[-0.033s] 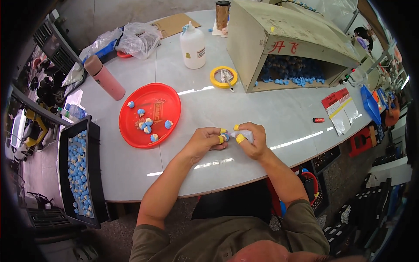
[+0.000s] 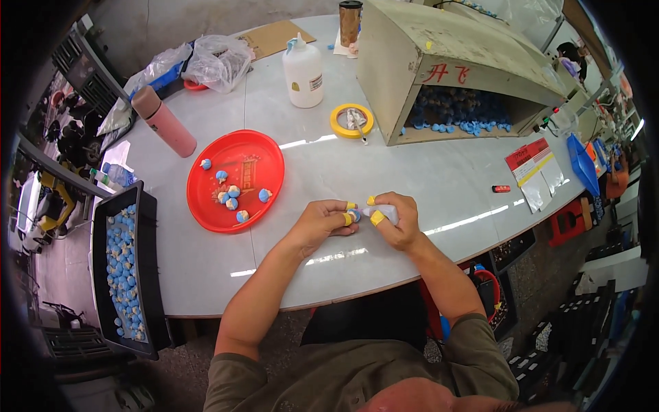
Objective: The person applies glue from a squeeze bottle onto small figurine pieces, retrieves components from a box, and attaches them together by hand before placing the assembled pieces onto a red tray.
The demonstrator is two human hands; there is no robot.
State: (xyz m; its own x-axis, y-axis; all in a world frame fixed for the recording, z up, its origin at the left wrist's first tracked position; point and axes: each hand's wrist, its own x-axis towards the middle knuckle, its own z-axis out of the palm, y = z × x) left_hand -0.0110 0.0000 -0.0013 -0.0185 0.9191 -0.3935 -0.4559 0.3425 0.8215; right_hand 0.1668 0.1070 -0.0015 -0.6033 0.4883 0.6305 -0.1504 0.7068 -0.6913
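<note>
Over the near part of the table, my left hand (image 2: 321, 224) pinches a small blue piece (image 2: 355, 215) between fingertips wrapped in yellow tape. My right hand (image 2: 406, 230), also taped yellow on its fingertips, grips a small pale squeeze bottle (image 2: 386, 211). The bottle's nozzle points left and meets or nearly meets the blue piece; I cannot tell if they touch. To the left of my hands lies a round red tray (image 2: 206, 206) holding several small blue-and-cream balls (image 2: 233, 191).
A black bin (image 2: 147, 261) of similar balls stands at the left edge. Behind the tray are a pink flask (image 2: 165, 123) and a white bottle (image 2: 304, 75). Yellow tape (image 2: 335, 122) lies near a big open-fronted box (image 2: 388, 82) with blue pieces inside. A red marker-like item (image 2: 501, 189) lies right.
</note>
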